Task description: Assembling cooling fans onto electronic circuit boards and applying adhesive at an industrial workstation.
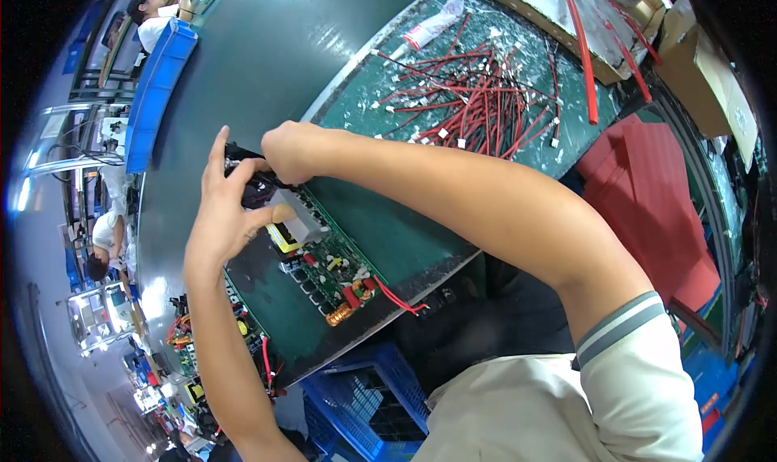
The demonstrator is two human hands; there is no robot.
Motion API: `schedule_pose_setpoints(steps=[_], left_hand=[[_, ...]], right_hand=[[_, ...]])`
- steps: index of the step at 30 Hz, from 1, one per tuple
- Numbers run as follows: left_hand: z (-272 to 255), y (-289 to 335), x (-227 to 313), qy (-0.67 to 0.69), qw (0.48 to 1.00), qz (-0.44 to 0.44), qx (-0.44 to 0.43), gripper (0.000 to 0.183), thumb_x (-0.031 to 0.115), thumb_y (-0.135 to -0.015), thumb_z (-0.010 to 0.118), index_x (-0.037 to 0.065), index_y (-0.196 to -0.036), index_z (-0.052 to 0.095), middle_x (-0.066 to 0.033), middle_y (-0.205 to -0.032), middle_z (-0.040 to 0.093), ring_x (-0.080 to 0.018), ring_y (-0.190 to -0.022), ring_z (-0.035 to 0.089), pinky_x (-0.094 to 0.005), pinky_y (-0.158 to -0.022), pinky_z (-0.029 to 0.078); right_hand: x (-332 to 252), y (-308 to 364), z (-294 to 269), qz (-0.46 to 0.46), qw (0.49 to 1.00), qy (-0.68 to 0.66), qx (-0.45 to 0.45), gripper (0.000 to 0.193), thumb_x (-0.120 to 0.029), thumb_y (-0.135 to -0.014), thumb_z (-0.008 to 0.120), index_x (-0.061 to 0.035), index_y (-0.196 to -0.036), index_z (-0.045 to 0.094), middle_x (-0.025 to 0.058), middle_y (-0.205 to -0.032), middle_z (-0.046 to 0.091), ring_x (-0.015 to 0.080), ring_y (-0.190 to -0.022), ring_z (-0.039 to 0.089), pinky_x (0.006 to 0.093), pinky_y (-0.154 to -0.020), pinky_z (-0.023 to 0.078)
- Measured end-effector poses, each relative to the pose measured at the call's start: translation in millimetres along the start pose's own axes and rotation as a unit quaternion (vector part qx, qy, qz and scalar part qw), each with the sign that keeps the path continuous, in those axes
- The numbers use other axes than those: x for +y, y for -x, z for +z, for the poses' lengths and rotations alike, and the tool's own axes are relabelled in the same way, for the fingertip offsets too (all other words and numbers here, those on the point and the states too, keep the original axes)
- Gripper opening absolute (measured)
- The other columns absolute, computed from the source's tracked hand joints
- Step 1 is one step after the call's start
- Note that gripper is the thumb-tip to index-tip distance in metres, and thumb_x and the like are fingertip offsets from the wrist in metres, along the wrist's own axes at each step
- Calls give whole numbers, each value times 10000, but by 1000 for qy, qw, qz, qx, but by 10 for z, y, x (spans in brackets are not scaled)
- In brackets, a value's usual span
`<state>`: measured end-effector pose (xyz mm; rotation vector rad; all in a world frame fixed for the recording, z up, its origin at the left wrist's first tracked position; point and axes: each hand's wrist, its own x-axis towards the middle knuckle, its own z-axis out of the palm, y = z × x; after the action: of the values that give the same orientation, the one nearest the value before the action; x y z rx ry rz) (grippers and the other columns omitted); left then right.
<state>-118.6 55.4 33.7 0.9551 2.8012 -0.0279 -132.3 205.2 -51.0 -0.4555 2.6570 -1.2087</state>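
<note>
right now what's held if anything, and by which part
Cannot be told: the right hand is curled beside dark parts at the far end of the circuit board, its fingertips hidden; the left hand is spread close by.

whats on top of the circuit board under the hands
Visible on the circuit board: a grey block, a yellow part, a row of dark cylinders and a copper-coloured coil. The left hand and right hand cover part of its far end, hiding what's there.
</note>
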Motion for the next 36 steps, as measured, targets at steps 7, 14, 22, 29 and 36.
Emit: schedule_pose_setpoints(steps=[7, 14, 22, 29, 36], left_hand=[[98, 203, 154, -10, 996, -19, 86, 588, 158, -640, 875, 121, -1187, 663, -193, -1614, 183, -421, -1410, 320, -497, -1126, 365], [105, 233, 119, -17, 993, -13, 112, 578, 148, -635, 875, 122, -1173, 667, -181, -1612, 207, -404, -1405, 332, -487, -1108, 387], [156, 209, 39, 4, 993, -17, 115, 583, 234, -640, 873, 154, -1178, 664, -205, -1614, 207, -400, -1439, 313, -481, -1150, 317], [114, 153, -40, -15, 997, -8, 78, 631, 238, -626, 866, 144, -1214, 656, -223, -1612, 197, -407, -1430, 336, -475, -1136, 341], [45, -22, -57, 32, 999, -33, -2, 728, 355, -581, 899, 154, -1236, 652, -206, -1621, 180, -416, -1427, 322, -489, -1131, 361]], right_hand=[[5, 40, 122, -13, 999, 29, 21, 259, -125, -769, 733, -43, -1015, 752, 196, -1023, 726, 341, -975, 712, 413, -821, 575], [18, 142, 256, 99, 983, -124, 96, 151, -72, -754, 680, -19, -877, 750, 238, -930, 712, 388, -921, 700, 455, -805, 561], [99, 141, 354, 80, 978, -140, 130, 153, -41, -740, 668, 26, -859, 736, 278, -948, 701, 407, -936, 700, 465, -808, 565], [6, 177, 298, 82, 984, -98, 125, 178, -66, -749, 679, 1, -896, 753, 260, -954, 710, 397, -942, 703, 454, -820, 570], [119, 16, 169, 82, 989, -64, 104, 169, -58, -716, 670, 36, -839, 735, 255, -893, 707, 397, -894, 706, 432, -782, 572]])
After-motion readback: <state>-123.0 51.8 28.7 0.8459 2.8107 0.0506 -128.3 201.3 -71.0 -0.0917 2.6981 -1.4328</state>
